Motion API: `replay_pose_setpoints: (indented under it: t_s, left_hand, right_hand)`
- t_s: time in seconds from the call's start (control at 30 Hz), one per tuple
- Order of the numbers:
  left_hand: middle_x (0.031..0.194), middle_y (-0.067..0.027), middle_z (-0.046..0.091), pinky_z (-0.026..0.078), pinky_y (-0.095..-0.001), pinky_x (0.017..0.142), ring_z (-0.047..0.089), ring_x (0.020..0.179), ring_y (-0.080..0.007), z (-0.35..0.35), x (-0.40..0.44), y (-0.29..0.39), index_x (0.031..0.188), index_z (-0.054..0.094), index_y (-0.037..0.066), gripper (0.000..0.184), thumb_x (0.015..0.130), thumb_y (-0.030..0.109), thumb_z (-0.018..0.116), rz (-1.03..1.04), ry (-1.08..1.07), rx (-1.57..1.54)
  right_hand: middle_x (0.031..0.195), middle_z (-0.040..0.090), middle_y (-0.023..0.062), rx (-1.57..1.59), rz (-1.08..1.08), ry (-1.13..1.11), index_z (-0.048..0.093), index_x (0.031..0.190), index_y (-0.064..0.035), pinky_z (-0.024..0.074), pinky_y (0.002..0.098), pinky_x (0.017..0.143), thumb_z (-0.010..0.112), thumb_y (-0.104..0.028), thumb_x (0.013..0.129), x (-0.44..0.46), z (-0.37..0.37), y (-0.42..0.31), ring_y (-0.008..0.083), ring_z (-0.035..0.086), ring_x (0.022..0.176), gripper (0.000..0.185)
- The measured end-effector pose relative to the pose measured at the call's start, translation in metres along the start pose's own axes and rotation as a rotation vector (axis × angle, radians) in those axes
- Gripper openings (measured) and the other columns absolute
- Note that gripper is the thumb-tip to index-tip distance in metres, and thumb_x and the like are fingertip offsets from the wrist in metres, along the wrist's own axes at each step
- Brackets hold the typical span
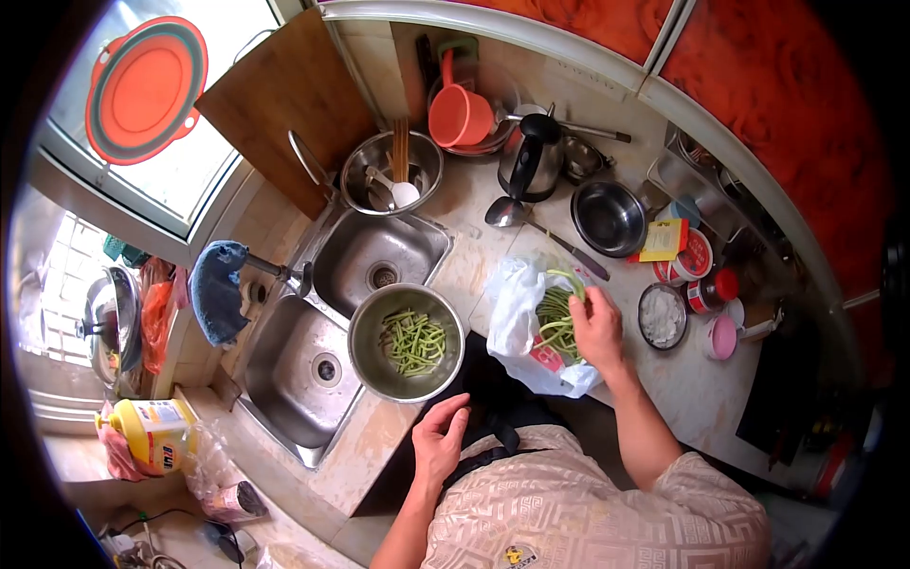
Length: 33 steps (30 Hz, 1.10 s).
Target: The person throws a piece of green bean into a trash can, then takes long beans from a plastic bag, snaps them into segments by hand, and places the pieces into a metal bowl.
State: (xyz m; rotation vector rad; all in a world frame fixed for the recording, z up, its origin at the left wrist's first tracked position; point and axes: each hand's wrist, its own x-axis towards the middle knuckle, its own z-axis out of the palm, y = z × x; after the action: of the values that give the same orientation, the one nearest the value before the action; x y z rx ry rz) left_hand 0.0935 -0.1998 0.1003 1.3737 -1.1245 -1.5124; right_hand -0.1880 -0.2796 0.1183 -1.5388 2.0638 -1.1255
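A white plastic bag [512,327] stands on the counter's front edge with long green beans [557,322] inside. My right hand [597,327] is at the bag's opening, its fingers closed on some of the beans, and one pale bean curls up above the rest. Left of the bag, a steel bowl [365,365] holds short cut pieces of green bean [414,343]. My left hand [439,438] hovers just below the bowl, apart from it. Its fingers are loosely bent with the thumb apart, and nothing shows in them.
A double sink [284,379] lies left, with a blue cloth [220,289] over its tap. Behind are a steel basin [355,175] with utensils, a kettle [533,161] and a spatula [559,242]. To the right are a black bowl [607,218], a dish of white powder [662,316] and jars [711,289].
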Motion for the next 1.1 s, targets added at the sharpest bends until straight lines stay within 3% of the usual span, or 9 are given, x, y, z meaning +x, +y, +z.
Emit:
replay_pose_setpoints:
  t_s: [0.13, 0.17, 0.3, 0.4, 0.57, 0.73, 0.77, 0.9, 1.1]
  left_hand:
    - [0.107, -0.0085, 0.065, 0.047, -0.026, 0.085, 0.061, 0.095, -0.0146, 0.014, 0.015, 0.028, 0.113, 0.064, -0.002, 0.025, 0.094, 0.011, 0.056, 0.062, -0.126, 0.008]
    - [0.107, -0.009, 0.065, 0.046, -0.0264, 0.086, 0.061, 0.095, -0.0148, 0.019, 0.02, 0.042, 0.113, 0.064, -0.003, 0.025, 0.095, 0.013, 0.054, 0.084, -0.157, -0.003]
    - [0.123, -0.0111, 0.059, 0.04, -0.0302, 0.098, 0.053, 0.115, -0.0175, 0.034, 0.049, 0.06, 0.13, 0.051, 0.0, 0.038, 0.096, 0.018, 0.054, 0.106, -0.285, -0.189]
    - [0.14, -0.0132, 0.045, 0.032, -0.0381, 0.106, 0.039, 0.131, -0.0228, 0.039, 0.066, 0.072, 0.142, 0.035, 0.003, 0.058, 0.096, 0.034, 0.053, 0.171, -0.361, -0.415]
    - [0.125, -0.0157, 0.057, 0.049, -0.033, 0.088, 0.058, 0.109, -0.0212, 0.027, 0.058, 0.091, 0.128, 0.047, 0.0, 0.042, 0.099, 0.03, 0.047, 0.19, -0.317, -0.506]
    - [0.093, -0.0121, 0.066, 0.051, -0.0274, 0.074, 0.063, 0.083, -0.0164, 0.007, 0.046, 0.089, 0.108, 0.055, -0.001, 0.03, 0.1, 0.027, 0.046, 0.158, -0.103, -0.488]
    - [0.091, -0.0115, 0.066, 0.051, -0.0271, 0.073, 0.063, 0.081, -0.0159, 0.003, 0.046, 0.088, 0.106, 0.055, -0.001, 0.03, 0.1, 0.026, 0.046, 0.213, -0.065, -0.472]
    - [0.074, -0.0042, 0.059, 0.046, -0.0241, 0.065, 0.056, 0.069, -0.0114, -0.015, 0.039, 0.097, 0.102, 0.057, 0.0, 0.024, 0.099, 0.023, 0.049, 0.373, 0.053, -0.411]
    - [0.078, -0.002, 0.064, 0.045, -0.0238, 0.063, 0.054, 0.067, -0.0085, -0.029, 0.016, 0.113, 0.102, 0.067, 0.002, 0.015, 0.092, 0.011, 0.06, 0.339, 0.189, -0.013]
  right_hand:
    - [0.076, 0.054, 0.0156, 0.087, -0.083, -0.044, 0.052, 0.088, 0.0012, 0.0442, 0.0399, 0.061, 0.057, -0.012, 0.09, 0.005, -0.031, -0.042, 0.0325, 0.056, 0.067, 0.015]
    - [0.071, 0.054, 0.0103, 0.053, -0.167, -0.071, 0.053, 0.087, 0.0007, 0.0436, 0.0348, 0.056, 0.056, -0.013, 0.092, 0.006, -0.034, -0.047, 0.023, 0.056, 0.06, 0.015]
    - [0.071, 0.052, -0.0023, 0.523, 0.069, -0.41, 0.057, 0.091, -0.0002, 0.0387, 0.0229, 0.057, 0.052, -0.017, 0.096, -0.007, -0.028, -0.087, 0.0053, 0.044, 0.065, 0.018]
    - [0.068, 0.049, -0.004, 0.687, 0.145, -0.634, 0.061, 0.091, -0.0017, 0.0365, 0.0206, 0.054, 0.048, -0.022, 0.098, -0.016, -0.01, -0.094, 0.0033, 0.045, 0.061, 0.025]
    - [0.075, 0.054, -0.0028, 0.887, 0.245, -0.934, 0.062, 0.094, -0.0012, 0.0383, 0.0209, 0.061, 0.044, -0.021, 0.1, -0.033, 0.022, -0.107, 0.0051, 0.046, 0.067, 0.028]
    - [0.081, 0.056, -0.002, 0.813, 0.163, -1.092, 0.063, 0.094, -0.0001, 0.0421, 0.0237, 0.069, 0.044, -0.02, 0.1, -0.036, 0.04, -0.116, 0.0071, 0.05, 0.075, 0.028]
    - [0.081, 0.058, 0.0011, 0.778, 0.213, -1.079, 0.064, 0.096, 0.0014, 0.0449, 0.0267, 0.071, 0.051, -0.02, 0.097, -0.036, 0.042, -0.122, 0.0094, 0.054, 0.077, 0.025]
    - [0.084, 0.062, 0.0041, 0.314, -0.393, -0.808, 0.063, 0.106, -0.001, 0.045, 0.0237, 0.057, 0.066, -0.014, 0.084, -0.023, 0.029, -0.146, 0.0093, 0.057, 0.07, 0.026]
    - [0.081, 0.061, 0.0072, 0.591, -0.353, -0.782, 0.062, 0.106, 0.0006, 0.0464, 0.0214, 0.056, 0.07, -0.013, 0.084, -0.013, 0.016, -0.188, 0.0104, 0.058, 0.066, 0.027]
